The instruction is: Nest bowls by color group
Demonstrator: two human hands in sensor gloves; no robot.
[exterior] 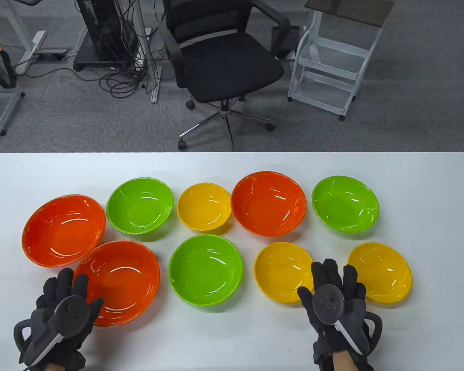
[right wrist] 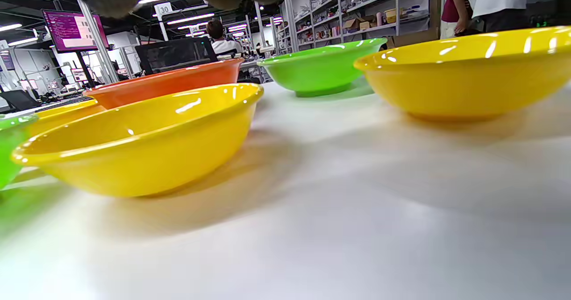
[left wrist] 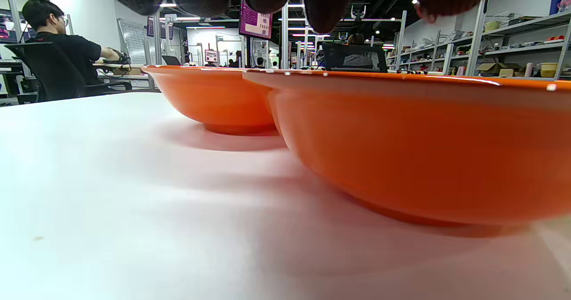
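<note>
Several bowls stand apart on the white table [exterior: 429, 185]: three orange [exterior: 63, 230] [exterior: 118, 282] [exterior: 268, 203], three green [exterior: 140, 205] [exterior: 205, 269] [exterior: 345, 203], three yellow [exterior: 203, 206] [exterior: 284, 270] [exterior: 379, 272]. My left hand [exterior: 67, 299] lies flat and open at the near orange bowl's left rim, seen close in the left wrist view [left wrist: 424, 148]. My right hand [exterior: 334, 288] is open, fingers spread, between the two near yellow bowls [right wrist: 142, 143] [right wrist: 468, 77]. Neither hand holds anything.
Beyond the table's far edge stand a black office chair [exterior: 224, 58], a white shelf cart [exterior: 332, 65] and cables on the floor. Bare table lies along the near edge between my hands and at the far right.
</note>
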